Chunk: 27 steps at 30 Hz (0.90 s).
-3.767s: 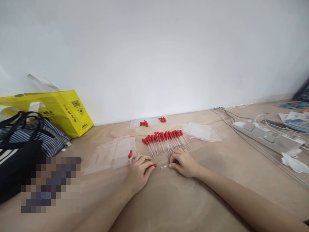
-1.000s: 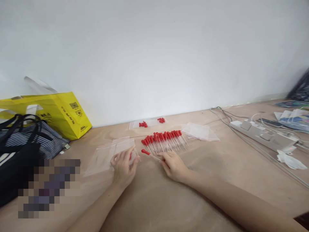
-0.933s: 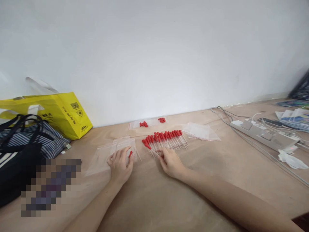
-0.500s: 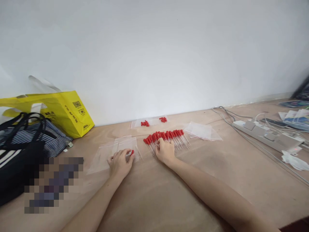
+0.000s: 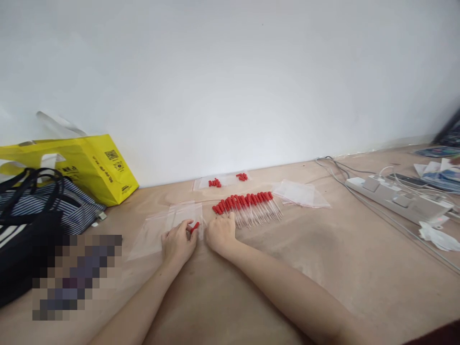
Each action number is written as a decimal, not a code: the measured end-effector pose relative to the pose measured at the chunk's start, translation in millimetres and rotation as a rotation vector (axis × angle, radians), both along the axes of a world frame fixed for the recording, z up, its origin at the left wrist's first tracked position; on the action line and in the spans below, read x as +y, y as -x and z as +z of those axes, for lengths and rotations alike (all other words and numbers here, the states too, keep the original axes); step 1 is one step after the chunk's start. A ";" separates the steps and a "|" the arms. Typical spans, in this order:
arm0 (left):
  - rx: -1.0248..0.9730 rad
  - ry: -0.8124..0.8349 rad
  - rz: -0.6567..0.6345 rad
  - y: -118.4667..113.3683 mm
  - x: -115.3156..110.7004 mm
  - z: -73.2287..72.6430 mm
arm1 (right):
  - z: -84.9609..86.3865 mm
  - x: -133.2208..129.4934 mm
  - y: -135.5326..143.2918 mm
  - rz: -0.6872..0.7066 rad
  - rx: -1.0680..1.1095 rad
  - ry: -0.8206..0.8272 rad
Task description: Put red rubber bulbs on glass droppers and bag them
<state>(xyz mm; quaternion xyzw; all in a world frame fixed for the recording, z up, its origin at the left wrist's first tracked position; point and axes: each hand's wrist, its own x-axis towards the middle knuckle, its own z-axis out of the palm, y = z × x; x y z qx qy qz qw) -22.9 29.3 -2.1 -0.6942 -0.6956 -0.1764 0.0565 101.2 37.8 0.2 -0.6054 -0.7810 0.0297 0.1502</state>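
My left hand [image 5: 178, 242] pinches a small red rubber bulb [image 5: 194, 227] between thumb and forefinger, resting by a clear zip bag [image 5: 149, 235]. My right hand [image 5: 221, 232] lies just to its right, palm down with curled fingers. Its fingertips are hidden, so what they hold cannot be made out. A thin pale tube [image 5: 204, 222] partly shows at its left edge. Right behind that hand, a row of droppers [image 5: 253, 206] with red bulbs and clear stems fans across the table.
Further back lies a clear bag [image 5: 228, 181] with loose red bulbs. Flat zip bags [image 5: 304, 194] are stacked at the right. A power strip [image 5: 397, 199] with cables stands far right. A yellow bag [image 5: 104, 167] and a striped bag [image 5: 81, 199] occupy the left.
My right hand has moved left and nearer, from the dropper row to beside the thin tube. My left hand stays almost in place with the red bulb.
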 end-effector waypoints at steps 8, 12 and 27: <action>0.019 -0.059 -0.029 1.6 -1.0 -2.8 | 0.8 -22.1 -27.6 0.045 -0.065 0.017; 0.032 -0.118 -0.038 2.0 -0.2 -4.7 | -9.7 -45.0 -77.2 0.115 -0.081 -0.058; 0.026 -0.124 -0.620 -41.1 -33.7 -8.7 | -14.3 -41.3 -143.4 0.375 0.310 0.013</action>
